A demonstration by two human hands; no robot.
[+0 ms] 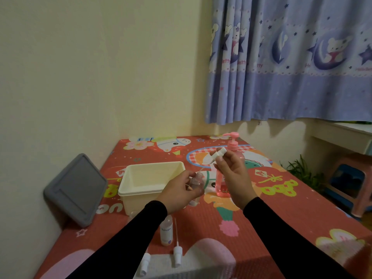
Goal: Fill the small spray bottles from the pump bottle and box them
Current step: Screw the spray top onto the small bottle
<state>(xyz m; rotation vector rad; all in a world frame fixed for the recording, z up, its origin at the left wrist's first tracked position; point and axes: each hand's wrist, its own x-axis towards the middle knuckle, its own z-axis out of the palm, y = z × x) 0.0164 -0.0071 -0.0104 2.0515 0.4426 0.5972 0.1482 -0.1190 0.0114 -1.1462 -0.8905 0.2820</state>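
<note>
My left hand [179, 190] grips a small clear spray bottle [196, 183] with its top off, held above the table beside the cream box [150, 183]. My right hand [231, 172] pinches a white spray head [220, 153], lifted up and to the right of the bottle's neck; its thin tube is hard to make out. The pink pump bottle [231, 168] stands upright just behind my right hand, partly hidden by it. Another small bottle [166, 230] with a white label stands near my left sleeve. Two loose white spray heads [177, 256] [145, 262] lie at the table's near edge.
A grey lid [77, 190] leans against the wall at the left of the box. The table carries a red cartoon-print cloth [261, 218]. A blue curtain [291, 57] hangs at the back right, with a plant [302, 172] and a stool [350, 182] on the floor to the right.
</note>
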